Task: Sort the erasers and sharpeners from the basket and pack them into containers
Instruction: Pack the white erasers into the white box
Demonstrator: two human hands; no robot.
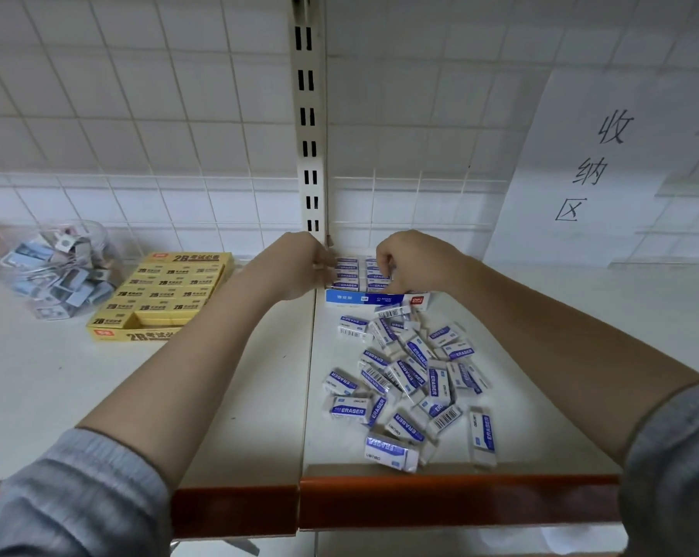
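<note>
A blue and white eraser box [364, 298] stands at the back of the shelf, part filled with rows of blue-sleeved erasers [347, 272]. My left hand [299, 267] holds the box's left side with curled fingers. My right hand [410, 261] reaches into the box from the right, its fingers curled down onto the packed erasers; what it holds is hidden. A loose pile of several blue and white erasers [408, 383] lies on the shelf in front of the box.
A yellow box of 2B erasers [159, 299] sits to the left, nearly full. Further left is a clear plastic container [54, 267] with small sharpeners inside. The shelf has an orange front edge [420, 500], a slotted upright post [309, 126] and a paper sign [597, 166] at the right.
</note>
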